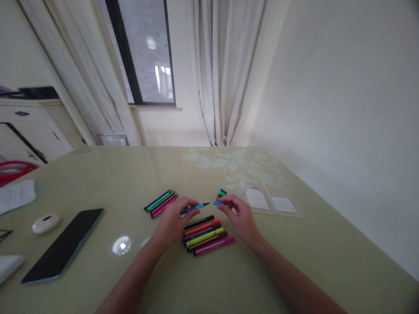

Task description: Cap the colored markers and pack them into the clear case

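My left hand (180, 213) is closed around a blue marker (197, 207), its dark tip pointing right and uncapped. Just across a small gap, my right hand (238, 213) pinches a light blue cap (217, 203). Left of my left hand lies a group of uncapped markers (161, 203) in blue, green, black and pink, partly hidden by the hand. Below and between my hands is a row of several capped markers (204, 237), among them black, orange, yellow-green, dark red and magenta. Loose caps (223, 192), blue and green, sit behind my right fingers, which partly cover them.
A clear plastic case (273, 199) with white inserts lies open at the right. On the left are a black tablet (63, 246), a white rounded object (46, 223) and papers (18, 195). The table (131, 170) meets the wall at the right.
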`<state>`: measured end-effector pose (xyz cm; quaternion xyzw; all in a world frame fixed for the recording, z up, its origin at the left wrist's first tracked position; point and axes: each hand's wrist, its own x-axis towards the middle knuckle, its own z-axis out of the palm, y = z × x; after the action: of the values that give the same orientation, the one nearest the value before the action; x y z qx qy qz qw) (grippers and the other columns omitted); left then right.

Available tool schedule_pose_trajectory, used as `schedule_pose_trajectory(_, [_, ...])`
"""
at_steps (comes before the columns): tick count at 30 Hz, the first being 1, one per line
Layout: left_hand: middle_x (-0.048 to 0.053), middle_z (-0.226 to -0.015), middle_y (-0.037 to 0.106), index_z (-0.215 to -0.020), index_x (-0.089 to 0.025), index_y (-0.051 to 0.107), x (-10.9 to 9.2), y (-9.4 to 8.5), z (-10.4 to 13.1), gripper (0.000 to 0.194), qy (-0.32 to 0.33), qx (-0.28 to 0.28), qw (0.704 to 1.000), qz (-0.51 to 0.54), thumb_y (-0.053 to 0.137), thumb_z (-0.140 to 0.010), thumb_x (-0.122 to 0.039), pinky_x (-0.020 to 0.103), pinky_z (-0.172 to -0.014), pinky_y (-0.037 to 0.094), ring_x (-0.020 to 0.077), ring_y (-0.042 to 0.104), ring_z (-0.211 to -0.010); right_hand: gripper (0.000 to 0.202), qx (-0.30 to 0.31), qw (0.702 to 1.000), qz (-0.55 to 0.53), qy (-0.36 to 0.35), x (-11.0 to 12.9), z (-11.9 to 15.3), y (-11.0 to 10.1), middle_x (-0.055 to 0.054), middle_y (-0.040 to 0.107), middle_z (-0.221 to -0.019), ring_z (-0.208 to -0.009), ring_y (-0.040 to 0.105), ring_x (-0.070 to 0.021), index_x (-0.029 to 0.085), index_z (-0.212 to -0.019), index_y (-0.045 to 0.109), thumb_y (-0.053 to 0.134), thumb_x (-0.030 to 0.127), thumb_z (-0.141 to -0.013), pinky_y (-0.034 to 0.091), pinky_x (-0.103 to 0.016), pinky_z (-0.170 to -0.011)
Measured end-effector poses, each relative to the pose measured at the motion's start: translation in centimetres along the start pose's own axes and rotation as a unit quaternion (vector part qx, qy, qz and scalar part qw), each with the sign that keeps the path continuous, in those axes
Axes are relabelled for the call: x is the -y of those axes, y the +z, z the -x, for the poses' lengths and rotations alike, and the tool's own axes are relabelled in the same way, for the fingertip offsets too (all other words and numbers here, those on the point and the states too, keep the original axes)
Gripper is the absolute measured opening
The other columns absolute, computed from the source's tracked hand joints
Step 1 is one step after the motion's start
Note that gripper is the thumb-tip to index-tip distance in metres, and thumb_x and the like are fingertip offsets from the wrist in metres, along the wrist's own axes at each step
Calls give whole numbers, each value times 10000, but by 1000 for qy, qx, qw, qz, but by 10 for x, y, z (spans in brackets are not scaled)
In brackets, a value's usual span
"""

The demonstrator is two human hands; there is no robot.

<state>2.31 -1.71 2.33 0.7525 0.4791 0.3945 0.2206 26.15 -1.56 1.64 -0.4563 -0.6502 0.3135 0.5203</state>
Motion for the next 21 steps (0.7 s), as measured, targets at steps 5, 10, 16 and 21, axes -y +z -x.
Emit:
schedule_pose_trajectory(5, [21, -935, 742, -998, -246, 726, -4, 0, 0, 179, 1, 18, 1000, 1, 669, -941, -407, 301, -777, 542, 195, 686, -858, 160, 13, 1000, -1, -2, 2, 3, 2, -31, 754, -885, -745, 623, -187, 232, -954, 776, 747, 371, -882, 503, -315, -723])
schedule_pose_trajectory(10, [21, -915, 727, -987, -236, 732, -10, 4, 2, 167, 13, 38, 999, 7, 654, -952, -380, 289, -748, 518, 190, 673, -841, 117, 31, 999, -4, -17, 3, 6, 4, -24, 754, -861, -772, 650, -192, 231, -935, 785, 764, 324, -866, 515, -315, -741])
schedule_pose_trajectory(16, [19, -891, 714, -953, -229, 744, -14, 7, 4, 128, 20, 32, 999, 10, 643, -956, -309, 284, -751, 502, 181, 660, -823, 88, 42, 999, -13, -25, 1, 8, 5, -32, 768, -846, -819, 697, -207, 229, -902, 790, 761, 304, -867, 542, -327, -787])
schedule_pose_trajectory(21, [28, -890, 719, -934, -218, 738, -14, 11, 4, 132, 16, 24, 999, 14, 636, -955, -298, 292, -762, 499, 188, 662, -833, 116, 36, 999, -5, -34, -1, 10, 8, -36, 758, -835, -803, 694, -199, 216, -906, 788, 749, 322, -876, 543, -318, -770])
